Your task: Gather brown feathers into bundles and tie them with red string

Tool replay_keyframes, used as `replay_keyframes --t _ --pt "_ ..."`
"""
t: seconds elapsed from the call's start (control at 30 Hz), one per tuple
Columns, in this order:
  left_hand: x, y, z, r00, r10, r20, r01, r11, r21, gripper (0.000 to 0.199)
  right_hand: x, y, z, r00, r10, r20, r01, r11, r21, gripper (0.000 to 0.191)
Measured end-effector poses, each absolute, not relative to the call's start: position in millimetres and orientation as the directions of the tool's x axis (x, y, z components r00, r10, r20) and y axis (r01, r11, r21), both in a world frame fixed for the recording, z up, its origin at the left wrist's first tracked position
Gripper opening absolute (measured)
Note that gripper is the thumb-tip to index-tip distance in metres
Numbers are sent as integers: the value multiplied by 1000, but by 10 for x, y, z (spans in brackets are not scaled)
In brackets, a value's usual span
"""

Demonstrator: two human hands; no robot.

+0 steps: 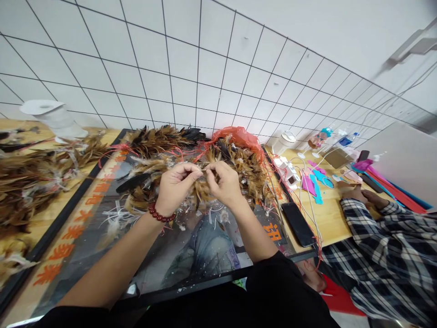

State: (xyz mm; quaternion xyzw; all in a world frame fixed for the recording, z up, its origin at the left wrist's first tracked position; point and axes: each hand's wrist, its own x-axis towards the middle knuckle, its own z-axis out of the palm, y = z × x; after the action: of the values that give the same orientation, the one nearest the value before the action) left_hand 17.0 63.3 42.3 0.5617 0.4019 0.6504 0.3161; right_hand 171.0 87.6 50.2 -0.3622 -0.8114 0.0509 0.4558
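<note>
My left hand [176,186], with a dark red bead bracelet [161,214] on its wrist, is closed in a pinch of thumb and fingers. Close beside it, my right hand [223,183] also pinches, the fingertips of both almost meeting. Whatever lies between them is too small to make out. Beneath and behind the hands spreads a heap of brown feathers [251,171] with red strings running through it. A dark feather [133,183] lies left of my left hand. White string ties [118,213] lie on the dark glossy board [150,264] below.
Left are more feather bundles [27,182] and a white roll [56,119]. A red plastic bag [239,136] stands against the grid wall. To the right lie a black phone [298,224], cables and blue scraps [318,187]. A person in a plaid sleeve [362,223] sits there.
</note>
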Motion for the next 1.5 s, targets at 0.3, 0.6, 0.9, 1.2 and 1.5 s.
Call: replay_keyframes --t 0.3,0.6,0.9,1.2,1.5 --pt "122 624 370 -79 724 685 436 -593 677 10 1696 775 584 -314 683 659 490 711 -504 13" --pt "80 637 387 98 615 783 473 -721 507 10 1762 780 636 -370 606 704 389 789 -475 21" --pt "118 605 420 47 706 707 351 -674 650 7 1767 791 621 -442 654 614 589 728 -351 16" --pt "168 625 438 -229 916 329 -61 -351 934 19 1691 752 599 -398 640 658 573 733 -367 13" --pt "149 607 474 -240 894 378 -5 -391 920 21 1695 765 578 -353 645 678 514 739 -436 12"
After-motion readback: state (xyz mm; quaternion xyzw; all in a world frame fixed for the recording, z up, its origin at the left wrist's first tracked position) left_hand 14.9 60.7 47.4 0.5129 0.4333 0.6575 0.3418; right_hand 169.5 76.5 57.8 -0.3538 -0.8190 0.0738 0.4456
